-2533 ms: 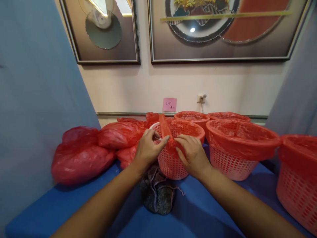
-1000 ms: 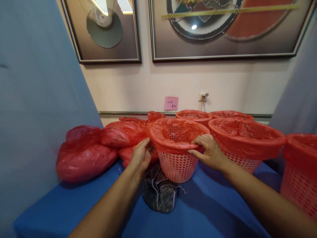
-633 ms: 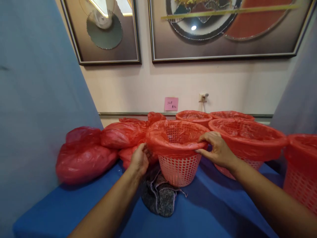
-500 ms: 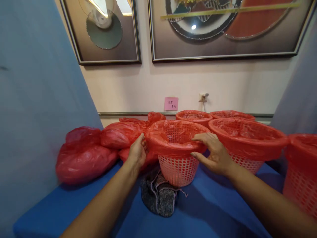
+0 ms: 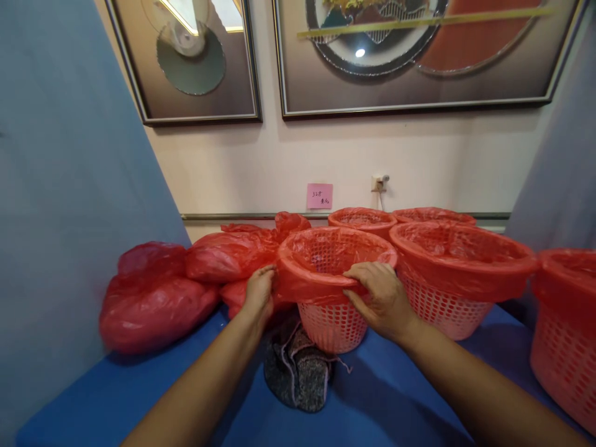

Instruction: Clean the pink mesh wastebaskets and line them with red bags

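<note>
A pink plastic mesh basket (image 5: 331, 324) stands on the blue table (image 5: 139, 391), lined with a red plastic bag (image 5: 302, 282) folded over its rim. My left hand (image 5: 259, 295) grips the folded bag edge on the basket's left side, fingers curled. On the front right of the rim, my right hand (image 5: 379, 299) presses on the bag with fingers wrapped over the fold.
Several more lined pink baskets (image 5: 459, 273) stand to the right and behind. Stuffed red bags (image 5: 153, 298) lie at the left. A dark grey knitted cloth (image 5: 298, 372) lies in front of the basket. Blue-grey panels flank both sides; a pink note (image 5: 319, 195) and a socket are on the wall.
The bag, earlier loose over the front of the basket, now sits folded around the whole rim. Both hands slid along the rim; the right moved toward the front.
</note>
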`<state>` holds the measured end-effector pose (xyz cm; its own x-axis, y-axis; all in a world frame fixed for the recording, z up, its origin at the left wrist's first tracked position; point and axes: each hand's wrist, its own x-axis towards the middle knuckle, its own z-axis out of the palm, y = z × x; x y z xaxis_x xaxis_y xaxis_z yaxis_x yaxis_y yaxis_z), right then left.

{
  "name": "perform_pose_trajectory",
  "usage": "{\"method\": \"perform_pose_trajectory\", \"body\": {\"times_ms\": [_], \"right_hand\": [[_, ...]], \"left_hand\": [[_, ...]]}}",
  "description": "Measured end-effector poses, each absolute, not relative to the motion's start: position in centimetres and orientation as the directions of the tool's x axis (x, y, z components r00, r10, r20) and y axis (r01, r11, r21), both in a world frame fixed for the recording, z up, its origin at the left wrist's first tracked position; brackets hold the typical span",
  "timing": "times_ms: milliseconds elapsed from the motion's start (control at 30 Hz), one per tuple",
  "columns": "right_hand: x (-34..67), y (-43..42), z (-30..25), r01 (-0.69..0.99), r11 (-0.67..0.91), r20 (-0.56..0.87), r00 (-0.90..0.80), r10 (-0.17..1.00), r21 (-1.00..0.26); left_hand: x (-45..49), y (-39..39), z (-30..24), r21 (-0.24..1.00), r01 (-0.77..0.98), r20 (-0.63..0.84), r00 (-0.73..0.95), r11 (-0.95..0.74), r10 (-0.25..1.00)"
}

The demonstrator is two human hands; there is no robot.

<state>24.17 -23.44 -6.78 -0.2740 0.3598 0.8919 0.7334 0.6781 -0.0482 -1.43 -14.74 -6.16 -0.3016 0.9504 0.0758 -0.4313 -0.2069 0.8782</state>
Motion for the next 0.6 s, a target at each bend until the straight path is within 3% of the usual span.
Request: {"method": "perform_pose_trajectory", "body": {"times_ms": [67,133,200,267,333,433,600], "right_hand": [[24.1,-23.4,-7.0,0.743,0.669,0.895,-0.278,0.35,-0.032],[24.2,-23.3,-7.3,0.745,0.667,0.896,-0.283,0.343,-0.02],[24.4,-23.3,-7.7,0.739,0.673,0.896,-0.292,0.333,-0.01],[24.7,-23.3,-8.0,0.727,0.687,0.895,-0.308,0.324,0.001],[24.9,-23.3,-8.2,0.715,0.7,0.889,-0.325,0.322,0.008],[25.1,-23.4,-8.2,0.711,0.703,0.886,-0.331,0.325,0.007],[25.0,-23.7,-8.1,0.721,0.693,0.889,-0.339,0.307,0.036]], "left_hand": [[-1.7,-15.9,-5.5,0.878,-0.344,0.183,-0.4,-0.333,0.898],[-1.9,-17.6,-5.7,0.848,-0.14,0.41,-0.437,-0.511,0.8],[-1.9,-19.2,-6.7,0.688,0.212,0.723,-0.282,-0.694,0.63],[-1.9,-20.3,-8.3,0.41,0.483,0.874,0.034,-0.773,0.484],[-1.9,-20.6,-9.9,0.193,0.592,0.874,0.258,-0.782,0.411],[-1.8,-20.2,-11.2,0.051,0.667,0.882,0.319,-0.743,0.347],[-2.0,-19.7,-12.3,0.204,0.666,0.871,0.211,-0.717,0.444]]}}
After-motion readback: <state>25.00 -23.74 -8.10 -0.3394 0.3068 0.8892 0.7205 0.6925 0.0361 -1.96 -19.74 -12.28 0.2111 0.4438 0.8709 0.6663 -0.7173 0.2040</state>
